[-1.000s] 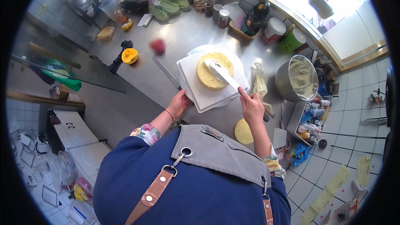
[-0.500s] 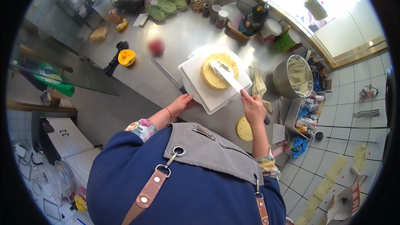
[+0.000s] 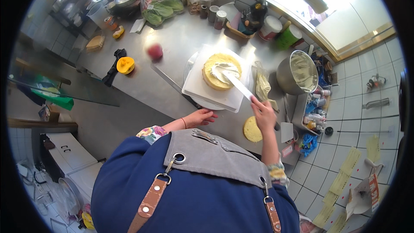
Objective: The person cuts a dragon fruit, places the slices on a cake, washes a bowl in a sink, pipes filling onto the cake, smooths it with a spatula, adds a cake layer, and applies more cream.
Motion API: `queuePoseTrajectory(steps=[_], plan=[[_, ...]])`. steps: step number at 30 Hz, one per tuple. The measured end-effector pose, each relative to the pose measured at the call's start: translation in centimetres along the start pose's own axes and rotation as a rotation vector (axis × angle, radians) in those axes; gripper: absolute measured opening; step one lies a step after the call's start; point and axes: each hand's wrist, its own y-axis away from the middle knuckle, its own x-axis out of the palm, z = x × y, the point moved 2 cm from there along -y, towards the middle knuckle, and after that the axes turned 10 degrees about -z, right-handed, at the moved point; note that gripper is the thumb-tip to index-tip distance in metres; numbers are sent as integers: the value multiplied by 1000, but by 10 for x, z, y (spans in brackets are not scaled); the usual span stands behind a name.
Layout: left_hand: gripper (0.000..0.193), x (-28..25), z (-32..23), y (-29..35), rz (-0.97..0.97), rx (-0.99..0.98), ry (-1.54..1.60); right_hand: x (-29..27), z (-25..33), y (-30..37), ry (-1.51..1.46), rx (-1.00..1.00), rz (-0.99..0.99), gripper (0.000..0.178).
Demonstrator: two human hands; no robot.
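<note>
My right hand (image 3: pixel 264 114) grips an icing spatula (image 3: pixel 239 85), its long pale blade laid across the top of a round yellow sponge cake layer (image 3: pixel 211 83). White cream (image 3: pixel 221 71) lies under and beside the blade tip in a smeared patch. The cake rests on a white square board (image 3: pixel 196 87), on top of a round turntable (image 3: pixel 188 70). My left hand (image 3: pixel 201 117) is by the turntable's near edge, fingers stretched out and holding nothing; whether they touch the rim I cannot tell. A second sponge layer (image 3: pixel 252 130) lies on the counter near my right forearm.
Left of the board are a long knife (image 3: pixel 166 79), a red round fruit (image 3: pixel 155 51) and a yellow tool (image 3: pixel 125 65). A used piping bag (image 3: pixel 263 85) and a metal mixing bowl (image 3: pixel 298 72) with cream stand right. Bagged greens (image 3: pixel 161 9) and jars line the back.
The square board has turned on the turntable. My left hand has shifted right along the near edge, its fingers extended. The cream patch looks more spread under the spatula.
</note>
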Motion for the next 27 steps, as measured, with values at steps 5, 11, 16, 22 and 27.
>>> queuePoseTrajectory(steps=[5, 11, 16, 22, 27], plan=[[43, -29, 21, 2, -42, 36, 107, -3, 14, 6, 32, -67, 48, 25], [47, -68, -4, 30, -217, 104, 696, -36, -12, 9, 9, 28, -56, 26], [67, -55, -10, 28, -128, 97, 748, 4, 25, 13, -78, 133, 51, 26], [87, -29, 12, 29, 23, -48, 657, 9, 38, 31, -41, 121, 55, 26], [84, -59, 6, 32, -117, 147, 914, 13, 42, 42, -27, 112, 22, 27]])
